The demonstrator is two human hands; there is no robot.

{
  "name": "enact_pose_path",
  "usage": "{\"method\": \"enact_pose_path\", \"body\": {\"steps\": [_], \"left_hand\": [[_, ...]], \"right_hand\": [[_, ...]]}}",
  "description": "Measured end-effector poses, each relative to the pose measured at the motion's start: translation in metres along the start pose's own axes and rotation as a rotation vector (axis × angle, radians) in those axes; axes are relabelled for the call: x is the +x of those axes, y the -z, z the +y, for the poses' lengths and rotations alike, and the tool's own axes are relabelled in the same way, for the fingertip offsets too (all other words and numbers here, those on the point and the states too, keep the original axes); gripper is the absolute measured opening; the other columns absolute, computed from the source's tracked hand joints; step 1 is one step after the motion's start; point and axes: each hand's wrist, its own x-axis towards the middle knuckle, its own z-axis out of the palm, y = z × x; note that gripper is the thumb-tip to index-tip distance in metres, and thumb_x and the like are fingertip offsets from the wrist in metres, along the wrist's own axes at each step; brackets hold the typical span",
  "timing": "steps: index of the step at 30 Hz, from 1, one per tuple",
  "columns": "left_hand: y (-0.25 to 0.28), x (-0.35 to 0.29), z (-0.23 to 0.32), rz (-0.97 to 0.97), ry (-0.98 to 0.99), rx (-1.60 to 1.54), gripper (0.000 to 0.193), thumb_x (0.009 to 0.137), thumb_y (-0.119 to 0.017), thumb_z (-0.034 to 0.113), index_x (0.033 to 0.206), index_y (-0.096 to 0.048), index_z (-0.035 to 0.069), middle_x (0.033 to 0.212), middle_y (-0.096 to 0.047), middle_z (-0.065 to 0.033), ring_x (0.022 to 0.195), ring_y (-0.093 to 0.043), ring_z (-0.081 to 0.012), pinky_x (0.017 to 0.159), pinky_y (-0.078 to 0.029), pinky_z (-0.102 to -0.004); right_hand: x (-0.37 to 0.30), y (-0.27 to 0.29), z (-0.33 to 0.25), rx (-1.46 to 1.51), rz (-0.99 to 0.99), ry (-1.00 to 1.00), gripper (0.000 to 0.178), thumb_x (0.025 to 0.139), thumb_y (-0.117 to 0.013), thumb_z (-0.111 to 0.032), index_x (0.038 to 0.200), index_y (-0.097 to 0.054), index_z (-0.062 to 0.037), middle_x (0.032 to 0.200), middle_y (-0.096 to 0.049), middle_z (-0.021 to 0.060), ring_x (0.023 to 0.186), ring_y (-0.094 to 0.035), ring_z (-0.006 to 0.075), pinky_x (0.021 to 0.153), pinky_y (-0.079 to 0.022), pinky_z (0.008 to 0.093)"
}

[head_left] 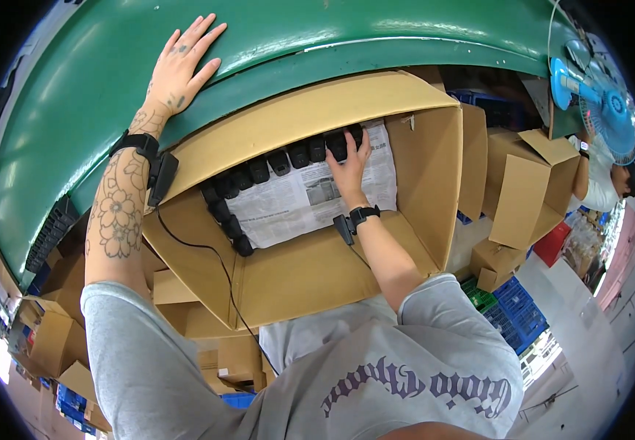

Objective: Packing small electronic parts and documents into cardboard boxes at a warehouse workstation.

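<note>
My left hand (180, 70) lies flat on the green tabletop (303, 26), fingers spread, holding nothing. Inside a large open cardboard box (310, 282), my right hand (349, 170) has its thumb and fingers around a small black plastic piece (337, 145). That piece is at the right end of a row of similar black pieces (279, 162) along the box's far wall. More of them (222, 213) run down the left wall. Printed newspaper sheets (281, 213) cover much of the bottom. My fingers partly hide the pieces at the row's end.
Open cardboard boxes (526, 187) stand to the right, near a blue fan (610, 110) and another person (599, 176). Blue crates (515, 312) sit on the floor. Black trays (52, 231) and more cartons (57, 341) are at the left. A cable (215, 253) hangs from my left wrist across the box.
</note>
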Motion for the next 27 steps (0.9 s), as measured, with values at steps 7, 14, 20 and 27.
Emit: {"method": "enact_pose_path", "body": {"steps": [7,14,20,27], "left_hand": [[0.000,0.001,0.000,0.002,-0.004,-0.022,0.054,0.095,-0.043,0.035,0.146,-0.033,0.018,0.154,-0.026,-0.0047,0.142,-0.024,-0.0241,0.117,-0.015,-0.0432],[0.000,-0.006,-0.005,0.008,0.017,-0.035,0.054,0.095,-0.042,0.038,0.146,-0.033,0.023,0.154,-0.026,-0.0018,0.142,-0.024,-0.0208,0.117,-0.015,-0.0423],[0.001,-0.001,-0.002,-0.008,0.014,-0.027,0.054,0.095,-0.042,0.039,0.146,-0.033,0.022,0.154,-0.026,-0.0020,0.142,-0.024,-0.0209,0.117,-0.015,-0.0422],[0.012,0.001,-0.001,-0.040,0.036,-0.117,0.054,0.092,-0.049,0.028,0.143,-0.038,0.015,0.151,-0.031,-0.0100,0.141,-0.027,-0.0273,0.115,-0.017,-0.0461]], "right_hand": [[-0.006,0.005,-0.002,-0.043,0.076,-0.012,0.068,0.077,-0.075,-0.021,0.135,-0.042,-0.0073,0.141,-0.027,0.0263,0.127,-0.029,0.0447,0.106,-0.027,0.0509],[-0.047,0.006,-0.001,0.306,-0.073,-0.628,0.043,0.080,-0.075,-0.019,0.111,-0.050,-0.0010,0.091,-0.060,0.0114,0.084,-0.059,0.0210,0.076,-0.049,0.0343],[-0.037,-0.011,0.011,0.436,0.054,-0.439,0.015,0.086,-0.068,-0.008,0.094,-0.058,-0.0001,0.078,-0.063,0.0061,0.072,-0.059,0.0123,0.065,-0.048,0.0265],[-0.027,0.046,-0.044,0.443,0.076,-0.316,0.013,0.085,-0.068,-0.007,0.079,-0.057,-0.0033,0.069,-0.056,0.0002,0.067,-0.049,0.0075,0.060,-0.042,0.0235]]}}
